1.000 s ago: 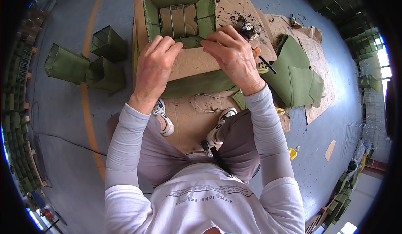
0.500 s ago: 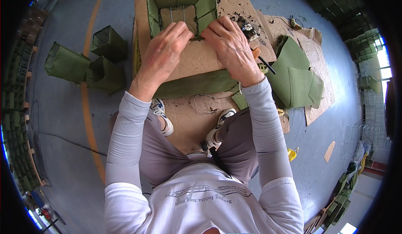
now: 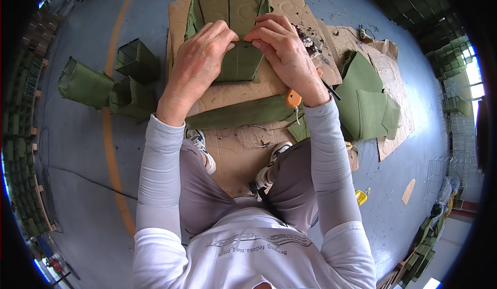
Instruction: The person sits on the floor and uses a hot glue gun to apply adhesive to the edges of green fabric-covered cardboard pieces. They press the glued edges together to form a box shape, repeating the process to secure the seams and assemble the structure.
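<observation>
A tapered green fabric box on a thin wire frame (image 3: 239,65) stands on the cardboard-topped work surface, tilted so that its near panel shows below my hands. On that panel's upper edge, my left hand (image 3: 203,56) pinches the fabric at the middle. My right hand (image 3: 282,43) pinches the same edge just beside it, the fingertips of both hands almost touching. Anything finer between the fingers is too small to make out. By my right wrist is an orange tool handle (image 3: 293,98), partly covered; a dark rod (image 3: 331,90) sticks out beyond the wrist.
Cardboard (image 3: 305,20) covers the work surface, with dark scraps (image 3: 310,43) at its right. Green fabric pieces (image 3: 365,108) lie to the right, and a green roll (image 3: 238,114) runs along the near side. Several finished-looking green boxes (image 3: 137,58) stand on the floor at left.
The box has been tipped, so its near panel now shows below the edge I hold. My right hand has turned slightly, and the orange handle has come into view under the wrist.
</observation>
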A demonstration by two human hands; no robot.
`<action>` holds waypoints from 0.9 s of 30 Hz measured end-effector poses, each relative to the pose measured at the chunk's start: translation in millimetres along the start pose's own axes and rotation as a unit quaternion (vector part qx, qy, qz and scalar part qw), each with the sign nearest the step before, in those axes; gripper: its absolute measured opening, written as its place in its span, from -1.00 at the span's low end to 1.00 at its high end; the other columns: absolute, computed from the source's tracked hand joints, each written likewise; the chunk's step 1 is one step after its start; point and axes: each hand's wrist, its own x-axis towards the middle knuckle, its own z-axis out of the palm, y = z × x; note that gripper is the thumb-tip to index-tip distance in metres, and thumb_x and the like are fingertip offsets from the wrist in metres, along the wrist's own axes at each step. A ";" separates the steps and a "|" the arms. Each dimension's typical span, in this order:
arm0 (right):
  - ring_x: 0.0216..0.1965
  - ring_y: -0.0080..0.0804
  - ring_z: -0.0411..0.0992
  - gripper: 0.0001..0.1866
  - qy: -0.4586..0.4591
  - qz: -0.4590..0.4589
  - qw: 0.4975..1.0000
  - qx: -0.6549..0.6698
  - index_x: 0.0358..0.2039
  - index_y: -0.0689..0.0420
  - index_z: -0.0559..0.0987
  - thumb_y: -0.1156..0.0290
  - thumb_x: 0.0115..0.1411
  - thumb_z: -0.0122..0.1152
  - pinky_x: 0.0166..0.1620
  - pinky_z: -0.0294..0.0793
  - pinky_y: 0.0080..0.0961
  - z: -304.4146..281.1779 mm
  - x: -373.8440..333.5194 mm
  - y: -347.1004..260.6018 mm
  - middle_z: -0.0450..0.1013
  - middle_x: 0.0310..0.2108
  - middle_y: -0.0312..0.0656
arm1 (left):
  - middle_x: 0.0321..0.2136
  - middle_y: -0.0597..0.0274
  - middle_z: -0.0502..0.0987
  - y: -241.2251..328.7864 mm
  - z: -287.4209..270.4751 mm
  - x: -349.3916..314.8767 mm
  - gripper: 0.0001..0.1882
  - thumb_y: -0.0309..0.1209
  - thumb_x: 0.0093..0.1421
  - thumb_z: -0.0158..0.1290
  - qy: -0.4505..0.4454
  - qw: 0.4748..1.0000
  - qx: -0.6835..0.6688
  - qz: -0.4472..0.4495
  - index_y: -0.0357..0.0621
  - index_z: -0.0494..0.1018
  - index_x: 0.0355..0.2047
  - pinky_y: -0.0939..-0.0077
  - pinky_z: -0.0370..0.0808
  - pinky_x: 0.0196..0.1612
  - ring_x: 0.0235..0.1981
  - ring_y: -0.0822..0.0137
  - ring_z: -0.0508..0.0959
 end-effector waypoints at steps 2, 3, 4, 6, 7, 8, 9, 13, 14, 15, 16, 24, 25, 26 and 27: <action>0.09 -0.12 0.38 -0.83 -0.014 0.013 1.000 -0.004 -0.20 0.16 0.63 0.56 0.18 0.24 0.10 0.41 -0.22 1.0 -0.8 0.7 0.53 -0.16 -0.15 | -0.32 0.21 0.48 2.3 1.1 -0.5 -0.92 -0.53 0.21 0.11 -0.003 1.000 -0.001 -0.013 -0.21 0.48 -0.28 0.27 0.54 -0.20 -0.20 0.20 0.57; 0.13 -0.12 0.37 -0.82 -0.025 0.016 0.999 -0.018 -0.16 0.15 0.63 0.55 0.21 0.21 0.11 0.42 -0.23 -0.4 -1.3 1.0 0.53 -0.13 -0.13 | -0.32 0.19 0.47 2.8 1.5 -0.7 -0.91 -0.55 0.22 0.10 -0.001 1.000 -0.012 -0.015 -0.21 0.47 -0.26 0.24 0.51 -0.21 -0.22 0.15 0.56; 0.17 -0.11 0.35 -0.80 -0.035 0.019 0.999 -0.033 -0.12 0.15 0.62 0.55 0.23 0.18 0.13 0.43 -0.25 -1.4 -1.7 1.0 0.52 -0.10 -0.11 | -0.32 0.16 0.46 3.6 1.9 -1.2 -0.90 -0.56 0.22 0.10 0.001 1.000 -0.023 -0.018 -0.22 0.46 -0.24 0.20 0.49 -0.22 -0.23 0.10 0.55; 0.14 -0.10 0.38 -0.82 -0.016 0.026 1.000 -0.004 -0.16 0.18 0.62 0.54 0.22 0.21 0.12 0.41 -0.21 -1.9 -2.6 -1.4 0.55 -0.14 -0.09 | -0.31 0.13 0.45 2.6 2.4 -1.6 -0.88 -0.57 0.22 0.09 0.007 0.999 -0.034 -0.021 -0.23 0.45 -0.22 0.17 0.46 -0.24 -0.23 0.05 0.55; 0.13 -0.10 0.39 -0.83 -0.007 0.029 0.999 0.010 -0.18 0.19 0.63 0.54 0.21 0.23 0.11 0.40 -0.19 -1.9 -2.7 -2.5 0.56 -0.15 -0.08 | -0.31 0.13 0.45 0.0 2.4 -1.2 -0.88 -0.57 0.23 0.09 0.012 0.999 -0.034 -0.022 -0.23 0.45 -0.22 0.17 0.47 -0.24 -0.23 0.05 0.55; 0.13 -0.10 0.39 -0.82 -0.009 0.033 0.999 0.010 -0.17 0.20 0.62 0.54 0.21 0.22 0.11 0.40 -0.19 -1.9 -2.5 -3.0 0.56 -0.15 -0.08 | -0.31 0.14 0.46 -1.9 2.9 -0.7 -0.89 -0.56 0.23 0.09 0.016 0.999 -0.035 -0.022 -0.23 0.45 -0.22 0.17 0.47 -0.24 -0.23 0.05 0.55; 0.14 -0.11 0.39 -0.82 -0.011 0.036 0.999 0.009 -0.16 0.20 0.62 0.55 0.21 0.22 0.12 0.40 -0.19 -2.4 -2.4 -3.2 0.56 -0.15 -0.08 | -0.31 0.13 0.46 -2.5 4.2 0.1 -0.89 -0.55 0.23 0.09 0.016 0.999 -0.032 -0.022 -0.23 0.46 -0.22 0.18 0.47 -0.24 -0.23 0.06 0.55; 0.14 -0.10 0.38 -0.82 0.016 0.060 0.998 0.028 -0.15 0.21 0.60 0.57 0.22 0.19 0.11 0.41 -0.18 2.6 -3.2 -3.7 0.56 -0.16 -0.06 | -0.29 0.13 0.48 -3.7 6.0 1.7 -0.88 -0.54 0.25 0.08 0.009 0.999 -0.037 -0.035 -0.22 0.48 -0.20 0.19 0.47 -0.22 -0.22 0.06 0.56; 0.16 -0.09 0.38 -0.82 0.004 0.063 0.998 0.027 -0.14 0.20 0.60 0.56 0.24 0.17 0.11 0.43 -0.19 1.6 -3.5 -2.4 0.54 -0.09 -0.06 | -0.29 0.14 0.48 -3.7 5.8 1.9 -0.88 -0.53 0.26 0.07 0.007 0.998 -0.042 -0.041 -0.22 0.48 -0.19 0.20 0.47 -0.22 -0.22 0.06 0.56; 0.17 -0.08 0.37 -0.82 -0.009 0.066 0.997 0.026 -0.13 0.20 0.59 0.56 0.26 0.15 0.11 0.44 -0.21 -0.4 -3.8 -0.8 0.51 -0.03 -0.05 | -0.28 0.14 0.49 -3.0 5.3 2.3 -0.87 -0.54 0.26 0.07 0.003 0.998 -0.045 -0.044 -0.22 0.49 -0.18 0.20 0.47 -0.22 -0.22 0.06 0.56; 0.19 -0.07 0.36 -0.82 -0.021 0.069 0.997 0.025 -0.12 0.19 0.58 0.55 0.28 0.13 0.11 0.45 -0.23 -1.4 -3.6 0.7 0.48 0.04 -0.04 | -0.28 0.14 0.49 -2.1 4.7 2.8 -0.87 -0.54 0.26 0.07 -0.001 0.998 -0.048 -0.047 -0.21 0.50 -0.18 0.20 0.47 -0.21 -0.22 0.06 0.56; 0.12 -0.09 0.43 -0.85 -0.024 0.044 0.999 -0.021 -0.16 0.23 0.58 0.57 0.27 0.14 0.03 0.51 -0.28 -0.6 -3.5 2.1 0.51 0.02 -0.04 | -0.29 0.13 0.50 1.5 1.5 1.3 -0.87 -0.56 0.24 0.08 -0.016 0.997 -0.048 -0.056 -0.22 0.51 -0.20 0.20 0.47 -0.21 -0.23 0.06 0.56; 0.10 -0.10 0.45 -0.84 -0.026 0.056 0.998 0.002 -0.15 0.23 0.59 0.57 0.27 0.14 0.03 0.52 -0.30 -3.4 -4.9 -0.1 0.51 0.01 -0.04 | -0.29 0.13 0.50 3.1 0.2 -1.3 -0.87 -0.56 0.23 0.08 -0.016 0.997 -0.046 -0.053 -0.23 0.51 -0.20 0.20 0.47 -0.21 -0.23 0.06 0.56; 0.09 -0.12 0.46 -0.83 0.002 0.062 0.998 0.015 -0.13 0.22 0.59 0.57 0.28 0.13 0.04 0.51 -0.33 -5.9 -6.4 -1.6 0.52 0.01 -0.04 | -0.29 0.12 0.50 5.2 -1.5 -4.4 -0.88 -0.57 0.22 0.09 -0.015 0.998 -0.045 -0.051 -0.24 0.50 -0.21 0.20 0.47 -0.21 -0.23 0.06 0.56; 0.08 -0.13 0.48 -0.81 0.029 0.071 0.997 0.023 -0.11 0.21 0.59 0.56 0.29 0.13 0.05 0.51 -0.35 -10.7 -10.8 -1.8 0.53 0.00 -0.05 | -0.30 0.12 0.49 9.5 -0.9 -7.6 -0.87 -0.59 0.21 0.09 -0.012 0.998 -0.045 -0.041 -0.24 0.50 -0.22 0.21 0.48 -0.22 -0.23 0.07 0.56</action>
